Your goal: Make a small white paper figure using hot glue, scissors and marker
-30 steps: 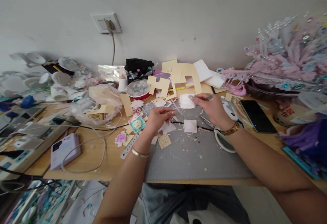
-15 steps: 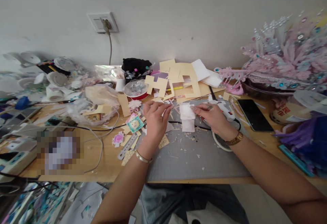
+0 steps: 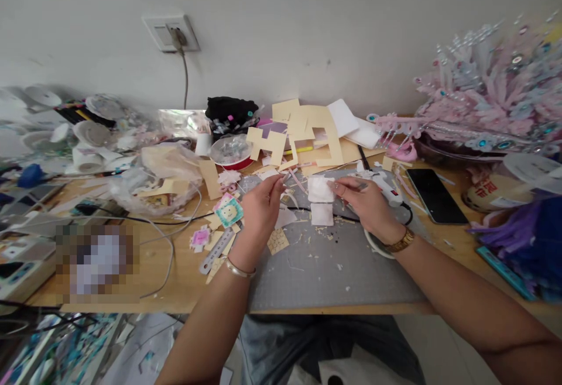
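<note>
My right hand (image 3: 366, 202) pinches the edge of a white, soft-looking square piece (image 3: 320, 189) between thumb and fingertips. Just below it, a second white square (image 3: 322, 215) lies on the grey cutting mat (image 3: 307, 279). My left hand (image 3: 262, 206) is closed in a pinch left of the squares; whatever is between its fingertips is too small to make out. A white curved scrap (image 3: 290, 199) lies close to those fingertips. Near the left wrist are a small card with a face on a teal surround (image 3: 229, 213), a metal ruler (image 3: 216, 251) and a crackle-patterned piece (image 3: 277, 241).
Cream cut-out card sheets (image 3: 302, 124) are heaped against the wall. A black phone (image 3: 436, 195) lies on the right, before pink beaded headpieces (image 3: 487, 104). A dark cable crosses the mat under my hands. A plastic bag (image 3: 153, 180) sits left.
My left hand's fingers, spread before, have closed into a pinch, and the hand has shifted slightly. My right hand keeps its hold on the white square. The view has turned slightly.
</note>
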Demonstrator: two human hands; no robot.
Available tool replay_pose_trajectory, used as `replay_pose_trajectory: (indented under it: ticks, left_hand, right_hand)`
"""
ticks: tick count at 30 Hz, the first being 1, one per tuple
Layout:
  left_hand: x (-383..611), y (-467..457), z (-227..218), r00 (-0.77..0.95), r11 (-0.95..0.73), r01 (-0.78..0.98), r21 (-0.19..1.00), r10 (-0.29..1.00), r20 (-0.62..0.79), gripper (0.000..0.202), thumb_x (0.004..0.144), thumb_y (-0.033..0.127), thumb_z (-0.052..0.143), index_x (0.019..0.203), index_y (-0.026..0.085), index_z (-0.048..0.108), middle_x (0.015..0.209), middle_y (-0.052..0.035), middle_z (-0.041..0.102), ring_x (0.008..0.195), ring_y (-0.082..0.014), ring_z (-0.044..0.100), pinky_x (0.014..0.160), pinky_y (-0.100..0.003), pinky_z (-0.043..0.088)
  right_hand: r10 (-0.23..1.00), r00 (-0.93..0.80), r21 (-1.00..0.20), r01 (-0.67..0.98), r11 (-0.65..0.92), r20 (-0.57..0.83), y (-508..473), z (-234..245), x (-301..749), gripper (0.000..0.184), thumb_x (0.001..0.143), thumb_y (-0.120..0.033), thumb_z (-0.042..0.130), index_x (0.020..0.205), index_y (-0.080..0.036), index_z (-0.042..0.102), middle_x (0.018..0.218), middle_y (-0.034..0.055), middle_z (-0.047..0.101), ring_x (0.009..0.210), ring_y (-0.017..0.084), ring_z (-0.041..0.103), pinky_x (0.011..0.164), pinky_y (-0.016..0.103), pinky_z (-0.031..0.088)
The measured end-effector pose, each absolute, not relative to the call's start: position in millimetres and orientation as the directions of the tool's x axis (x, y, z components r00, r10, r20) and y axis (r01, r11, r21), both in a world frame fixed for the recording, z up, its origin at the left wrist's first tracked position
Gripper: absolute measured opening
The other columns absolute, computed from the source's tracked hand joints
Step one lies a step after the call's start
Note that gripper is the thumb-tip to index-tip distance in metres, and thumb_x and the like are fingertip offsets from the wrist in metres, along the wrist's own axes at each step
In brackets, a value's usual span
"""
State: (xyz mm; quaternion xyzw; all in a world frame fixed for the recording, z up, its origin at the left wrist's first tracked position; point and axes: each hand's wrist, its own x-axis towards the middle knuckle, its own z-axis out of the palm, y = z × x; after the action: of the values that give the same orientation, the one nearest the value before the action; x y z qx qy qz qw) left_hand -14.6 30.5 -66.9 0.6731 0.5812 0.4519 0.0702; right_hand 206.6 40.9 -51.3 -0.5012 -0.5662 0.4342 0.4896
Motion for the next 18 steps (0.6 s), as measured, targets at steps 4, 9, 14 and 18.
replay_pose_trajectory:
  ticks: [4, 9, 14, 18]
  left_hand:
    - [1, 25, -66, 0.052, -0.431, 0.698, 0.572, 0.827, 0.56, 0.045, 0.081, 0.047, 0.072, 0.115, 0.019, 0.068, 0.107, -0.0115, 0.073, 0.102, -0.0284, 0.063, 0.091, -0.042, 0.049]
    - [20, 19, -68, 0.045, -0.346, 0.593, 0.727, 0.916, 0.399, 0.056, 0.061, 0.038, 0.089, 0.109, 0.018, 0.066, 0.107, -0.011, 0.071, 0.102, -0.0296, 0.061, 0.091, -0.043, 0.046]
    - [22, 22, -75, 0.09, -0.109, 0.166, 0.98, 0.991, 0.095, 0.032, 0.073, 0.044, 0.075, 0.089, 0.016, 0.068, 0.082, -0.0048, 0.071, 0.072, -0.0178, 0.061, 0.066, -0.028, 0.047]
    - [8, 29, -72, -0.007, -0.071, 0.187, 0.98, 0.997, 0.074, 0.029, 0.084, 0.045, 0.062, 0.08, 0.017, 0.07, 0.067, -0.0022, 0.068, 0.061, -0.0153, 0.057, 0.061, -0.027, 0.045]
  right_hand:
    - [0.996, -0.038, -0.99, 0.115, 0.081, 0.077, 38, -53, 202, 0.036, 0.066, -0.054, 0.079, 0.066, -0.019, 0.073, 0.063, -0.0005, 0.061, 0.06, 0.013, 0.05, 0.055, 0.028, 0.038]
    - [0.992, -0.079, -0.995, -0.003, -0.1, -0.099, 28, -56, 191, 0.04, 0.059, -0.057, 0.082, 0.068, -0.019, 0.074, 0.062, -0.0004, 0.062, 0.056, 0.012, 0.05, 0.048, 0.024, 0.035]
    - [0.979, -0.04, -0.976, -0.076, -0.204, -0.201, 25, -57, 185, 0.042, 0.051, -0.056, 0.085, 0.063, -0.019, 0.071, 0.058, -0.0008, 0.06, 0.054, 0.011, 0.05, 0.047, 0.023, 0.036]
    - [0.977, -0.009, -0.971, -0.107, -0.213, -0.214, 28, -58, 187, 0.041, 0.051, -0.055, 0.085, 0.066, -0.019, 0.071, 0.063, 0.0004, 0.063, 0.058, 0.012, 0.053, 0.047, 0.024, 0.039]
